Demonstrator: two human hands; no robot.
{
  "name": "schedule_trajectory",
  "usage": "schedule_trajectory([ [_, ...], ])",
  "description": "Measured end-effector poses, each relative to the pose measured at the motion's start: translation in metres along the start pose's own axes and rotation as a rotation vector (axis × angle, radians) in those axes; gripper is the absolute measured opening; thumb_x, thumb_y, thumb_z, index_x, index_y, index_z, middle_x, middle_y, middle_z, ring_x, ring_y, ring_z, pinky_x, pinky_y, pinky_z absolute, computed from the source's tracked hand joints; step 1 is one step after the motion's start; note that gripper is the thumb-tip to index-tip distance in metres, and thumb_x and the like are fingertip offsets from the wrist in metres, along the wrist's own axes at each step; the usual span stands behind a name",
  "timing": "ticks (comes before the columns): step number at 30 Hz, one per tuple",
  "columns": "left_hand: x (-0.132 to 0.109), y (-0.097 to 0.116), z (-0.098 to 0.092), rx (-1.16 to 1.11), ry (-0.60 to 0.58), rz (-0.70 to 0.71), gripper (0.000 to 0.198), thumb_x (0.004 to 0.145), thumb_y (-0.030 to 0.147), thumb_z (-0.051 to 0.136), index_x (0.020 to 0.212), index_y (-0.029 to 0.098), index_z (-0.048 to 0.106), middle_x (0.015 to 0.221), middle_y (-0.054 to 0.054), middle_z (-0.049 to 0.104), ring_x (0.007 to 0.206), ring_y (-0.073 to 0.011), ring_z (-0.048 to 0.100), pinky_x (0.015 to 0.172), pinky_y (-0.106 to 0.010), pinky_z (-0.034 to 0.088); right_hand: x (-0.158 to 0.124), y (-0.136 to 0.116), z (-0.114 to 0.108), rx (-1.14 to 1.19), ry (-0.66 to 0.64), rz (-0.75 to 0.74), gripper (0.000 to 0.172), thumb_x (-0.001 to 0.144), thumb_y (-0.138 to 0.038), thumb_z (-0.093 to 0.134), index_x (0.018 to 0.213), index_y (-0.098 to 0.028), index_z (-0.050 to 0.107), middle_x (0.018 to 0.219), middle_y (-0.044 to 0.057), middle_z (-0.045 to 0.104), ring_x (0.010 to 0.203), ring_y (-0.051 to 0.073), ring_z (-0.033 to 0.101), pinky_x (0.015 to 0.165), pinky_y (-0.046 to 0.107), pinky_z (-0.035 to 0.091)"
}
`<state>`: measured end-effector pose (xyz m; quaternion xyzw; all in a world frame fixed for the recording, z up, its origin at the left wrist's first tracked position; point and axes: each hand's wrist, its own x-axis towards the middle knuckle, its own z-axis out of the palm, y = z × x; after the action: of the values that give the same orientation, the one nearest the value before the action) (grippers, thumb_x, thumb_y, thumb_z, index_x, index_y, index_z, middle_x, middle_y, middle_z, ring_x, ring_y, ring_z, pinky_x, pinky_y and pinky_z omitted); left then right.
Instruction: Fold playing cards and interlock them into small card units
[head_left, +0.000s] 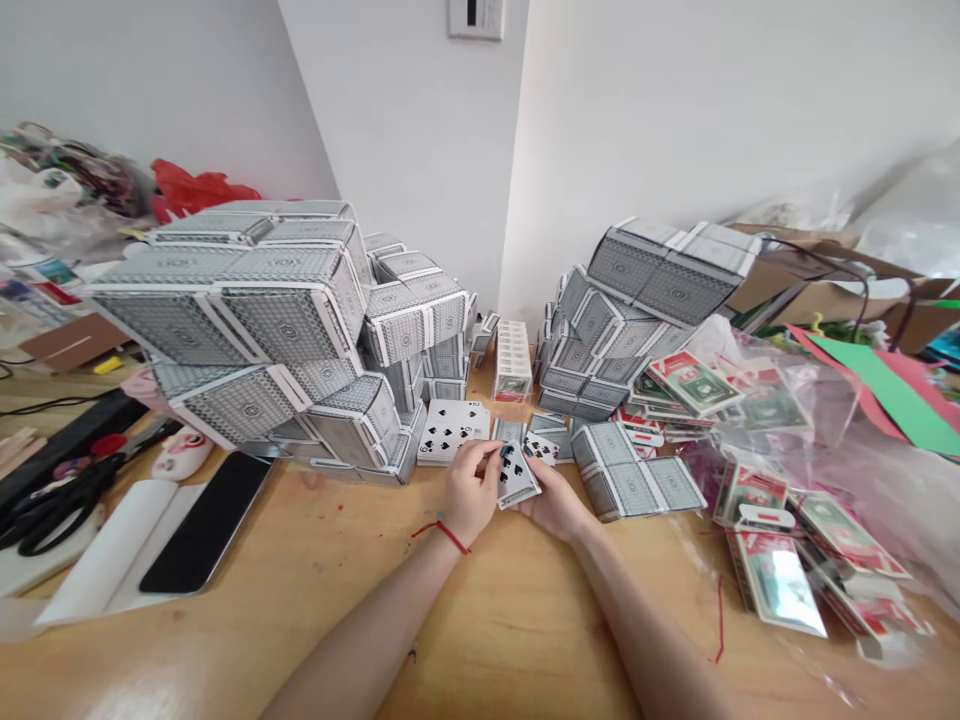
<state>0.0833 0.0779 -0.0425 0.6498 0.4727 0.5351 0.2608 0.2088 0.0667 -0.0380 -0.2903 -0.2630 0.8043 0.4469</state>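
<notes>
Both my hands meet at the middle of the wooden table [315,590] around a small deck of playing cards [516,480], face up with spades showing. My left hand [469,495], a red string on its wrist, pinches the deck's left edge with closed fingers. My right hand [555,500] cups the deck from below and to the right, fingers curled round it. Just beyond the hands lie loose cards, among them a nine of spades [452,430] face up. Patterned grey card decks are piled high at the left [255,330] and at the right [637,300].
A black phone [206,520] rests on a white sheet at the left, beside black scissors [52,500] and a pink-and-white object [180,452]. Red-and-green card boxes in clear plastic [780,520] spread over the right side. Cardboard and coloured paper [877,385] sit behind them.
</notes>
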Motion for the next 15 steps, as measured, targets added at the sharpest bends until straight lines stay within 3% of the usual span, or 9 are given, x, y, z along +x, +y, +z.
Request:
schedule_trajectory([
  [7,0.0002,0.0069,-0.0041,-0.018,0.004,0.11,0.019,0.078,0.015,0.048,0.093,0.018,0.058,0.087,-0.005,0.061,0.084,-0.0146,0.056,0.076,-0.029,0.047,-0.0001,-0.0027,-0.0009,0.049,0.042,-0.06,0.016,0.075,-0.029,0.057,0.087,-0.019,0.059,0.077,0.0,0.064,0.067,0.013,0.057,0.061,0.024,0.043],
  [15,0.0004,0.0069,-0.008,0.011,0.11,0.12,0.025,0.078,0.015,0.045,0.1,0.018,0.056,0.095,-0.007,0.06,0.09,-0.0162,0.056,0.08,-0.032,0.047,0.0005,-0.0049,0.0026,0.029,0.041,-0.054,0.021,0.077,-0.032,0.054,0.093,-0.02,0.058,0.081,0.003,0.065,0.069,0.016,0.059,0.06,0.028,0.046],
])
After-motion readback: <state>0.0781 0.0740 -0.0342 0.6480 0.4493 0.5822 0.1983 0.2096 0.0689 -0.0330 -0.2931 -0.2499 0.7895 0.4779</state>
